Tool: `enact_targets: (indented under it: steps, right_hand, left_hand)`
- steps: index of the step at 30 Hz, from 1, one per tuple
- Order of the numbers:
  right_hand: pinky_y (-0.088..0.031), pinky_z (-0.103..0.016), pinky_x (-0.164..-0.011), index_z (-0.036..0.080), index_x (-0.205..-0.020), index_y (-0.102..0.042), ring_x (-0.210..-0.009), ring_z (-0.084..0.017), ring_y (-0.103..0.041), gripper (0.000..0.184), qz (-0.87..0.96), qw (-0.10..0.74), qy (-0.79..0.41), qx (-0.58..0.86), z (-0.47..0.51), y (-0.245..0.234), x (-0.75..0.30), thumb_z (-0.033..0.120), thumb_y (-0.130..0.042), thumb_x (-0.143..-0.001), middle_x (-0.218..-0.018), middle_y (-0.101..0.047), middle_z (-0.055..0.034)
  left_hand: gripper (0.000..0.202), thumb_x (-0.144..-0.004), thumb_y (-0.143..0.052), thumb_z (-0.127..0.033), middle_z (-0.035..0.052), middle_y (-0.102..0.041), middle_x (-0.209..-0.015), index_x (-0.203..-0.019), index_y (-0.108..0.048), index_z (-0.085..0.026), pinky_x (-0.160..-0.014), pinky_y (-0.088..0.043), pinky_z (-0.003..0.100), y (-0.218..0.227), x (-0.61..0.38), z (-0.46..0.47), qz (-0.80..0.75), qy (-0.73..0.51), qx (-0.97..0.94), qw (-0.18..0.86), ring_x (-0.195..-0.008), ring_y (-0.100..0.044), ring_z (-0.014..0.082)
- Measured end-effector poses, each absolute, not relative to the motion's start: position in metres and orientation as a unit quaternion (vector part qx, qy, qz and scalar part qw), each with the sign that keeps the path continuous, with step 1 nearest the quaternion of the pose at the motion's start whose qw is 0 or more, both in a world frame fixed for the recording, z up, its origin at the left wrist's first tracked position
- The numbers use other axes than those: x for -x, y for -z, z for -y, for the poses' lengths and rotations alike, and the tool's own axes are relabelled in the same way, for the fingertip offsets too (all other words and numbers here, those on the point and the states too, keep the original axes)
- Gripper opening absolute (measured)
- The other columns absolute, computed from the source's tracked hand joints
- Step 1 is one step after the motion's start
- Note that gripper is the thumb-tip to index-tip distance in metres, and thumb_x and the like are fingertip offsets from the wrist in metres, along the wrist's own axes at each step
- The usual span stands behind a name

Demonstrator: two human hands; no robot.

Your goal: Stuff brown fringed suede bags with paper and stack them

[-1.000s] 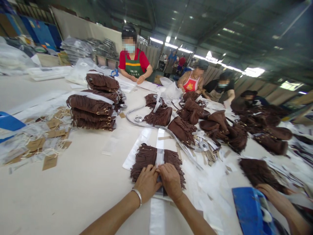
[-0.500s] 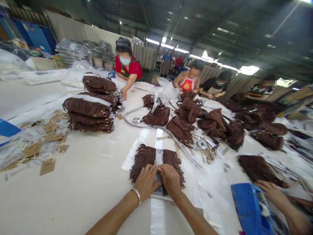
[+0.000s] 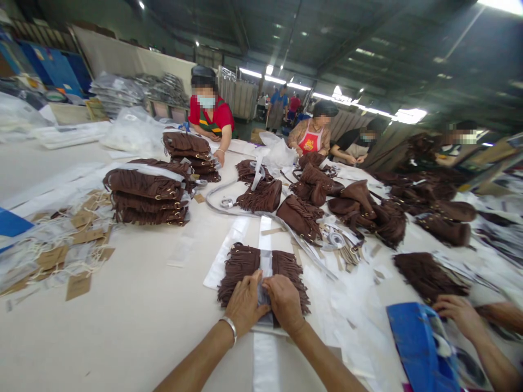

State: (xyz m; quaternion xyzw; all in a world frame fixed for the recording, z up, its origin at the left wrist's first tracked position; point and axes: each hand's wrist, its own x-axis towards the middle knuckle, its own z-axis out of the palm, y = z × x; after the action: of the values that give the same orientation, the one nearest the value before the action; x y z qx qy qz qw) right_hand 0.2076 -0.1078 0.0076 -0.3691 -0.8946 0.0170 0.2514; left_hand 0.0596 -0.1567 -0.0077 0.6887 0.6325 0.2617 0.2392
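Note:
A brown fringed bag (image 3: 245,267) lies flat on the table in front of me, with a white paper strip (image 3: 266,261) running over its middle. My left hand (image 3: 244,302), a silver bangle on its wrist, and my right hand (image 3: 286,302) meet at the bag's near edge. Their fingers are curled and pinch the strip where it crosses the bag. The strip's tail (image 3: 265,362) trails toward me between my forearms.
A stack of brown fringed bags (image 3: 147,196) stands at left beside scattered card tags (image 3: 81,234). More loose bags (image 3: 310,201) fill the middle and right. A co-worker's hand (image 3: 460,313) and a blue bag (image 3: 420,348) are at lower right. Several people work across the table.
My hands stay on the strip at the bag's edge. Across the table, the person in red has pulled the top bags off the left stack toward themselves. The co-worker's hand at right shifted slightly.

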Motion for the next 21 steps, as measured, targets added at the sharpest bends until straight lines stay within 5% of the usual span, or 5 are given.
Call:
enact_targets:
  steps: [9,17,21]
  right_hand:
    - [-0.042,-0.038,-0.09,0.019,-0.083,-0.058,-0.084,-0.021,-0.053,0.013,0.926,0.162,0.072,0.333,0.1088,-0.0052,-0.2022,0.018,-0.051,-0.094,-0.081,-0.06,-0.0046]
    - [-0.042,-0.038,-0.09,0.019,-0.086,-0.06,-0.086,-0.022,-0.053,0.004,0.933,0.111,0.085,0.331,0.1111,-0.0046,-0.2011,0.022,-0.061,-0.089,-0.085,-0.061,-0.0047]
    - [-0.041,-0.037,-0.092,0.018,-0.091,-0.061,-0.094,-0.022,-0.055,0.003,0.934,0.103,0.063,0.335,0.1137,-0.0017,-0.2028,0.02,-0.061,-0.089,-0.093,-0.065,-0.0058]
  left_hand:
    - [0.084,-0.08,-0.057,-0.026,0.0148,-0.046,-0.14,-0.149,-0.011,-0.015,-0.107,-0.031,0.04,0.0093,-0.0624,0.1561,-0.647,-0.242,-0.687,0.226,-0.127,-0.044,0.0249]
    - [0.081,-0.079,-0.056,-0.025,0.0126,-0.053,-0.132,-0.15,-0.017,-0.016,-0.108,-0.029,0.04,0.0118,-0.0618,0.1548,-0.648,-0.222,-0.686,0.248,-0.125,-0.044,0.0254]
    - [0.079,-0.08,-0.055,-0.023,0.0129,-0.046,-0.143,-0.15,-0.019,-0.019,-0.107,-0.031,0.041,0.0127,-0.0612,0.1546,-0.64,-0.227,-0.697,0.23,-0.129,-0.041,0.0259]
